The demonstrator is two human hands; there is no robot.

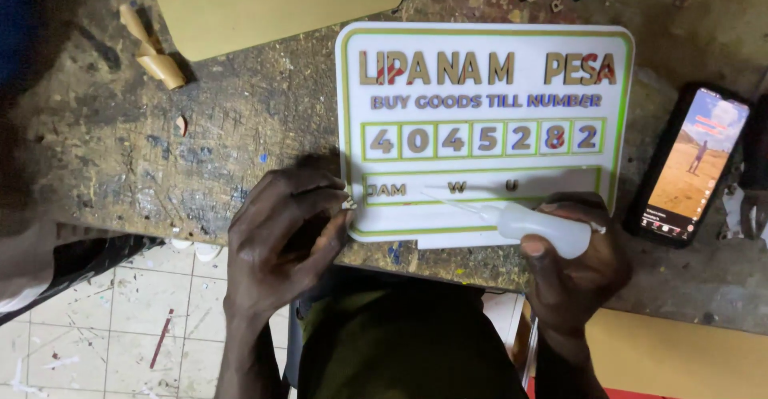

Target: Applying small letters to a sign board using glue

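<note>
At the near edge of a white sign board (485,127) on the scarred bench (160,143), the left hand (280,235) pinches a tiny cut-out letter (350,203) while the right hand (572,259) grips a glue bottle (538,227), whose fine nozzle is best kept low over the name strip.

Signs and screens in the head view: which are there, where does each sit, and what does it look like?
Sign board: middle of the workbench, white rounded rectangle, green border, gold raised characters, some with red marks.
Phone: right of the board, dark case, lit screen showing a figure on sandy ground under blue sky.
Tan panel: top left, rounded, small red marks.
</note>
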